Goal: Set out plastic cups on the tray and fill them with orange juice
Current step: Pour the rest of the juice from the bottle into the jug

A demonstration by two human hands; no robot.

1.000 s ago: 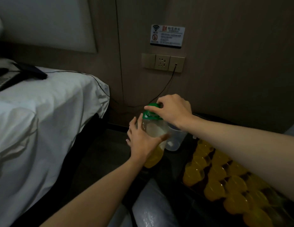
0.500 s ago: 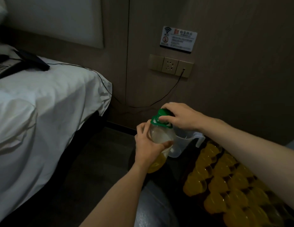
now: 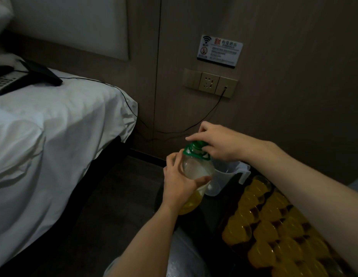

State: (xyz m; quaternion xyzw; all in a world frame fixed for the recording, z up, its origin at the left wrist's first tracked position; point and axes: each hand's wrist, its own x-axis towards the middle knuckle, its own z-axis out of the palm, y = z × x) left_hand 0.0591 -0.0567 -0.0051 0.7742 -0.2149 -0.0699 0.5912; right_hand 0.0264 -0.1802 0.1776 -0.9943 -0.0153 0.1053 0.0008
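As R hand [image 3: 220,142] half-hides cap [image 3: 195,146], cups [image 3: 274,226] run off-frame.

Wi-Fi and no-smoking symbols, wall placard [image 3: 219,51]

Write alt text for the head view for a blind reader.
A person's left hand holds a juice bottle, mostly empty, while the right hand grips its green cap. Rows of cups filled with orange juice stand at right, a clear jug behind the bottle, a white bed at left.

The dark desk [image 3: 218,208] carries rows of juice-filled cups [image 3: 262,222] and, just behind them, a clear jug [image 3: 228,176]. On the white bed [image 3: 60,132] lies a telephone [image 3: 8,82].
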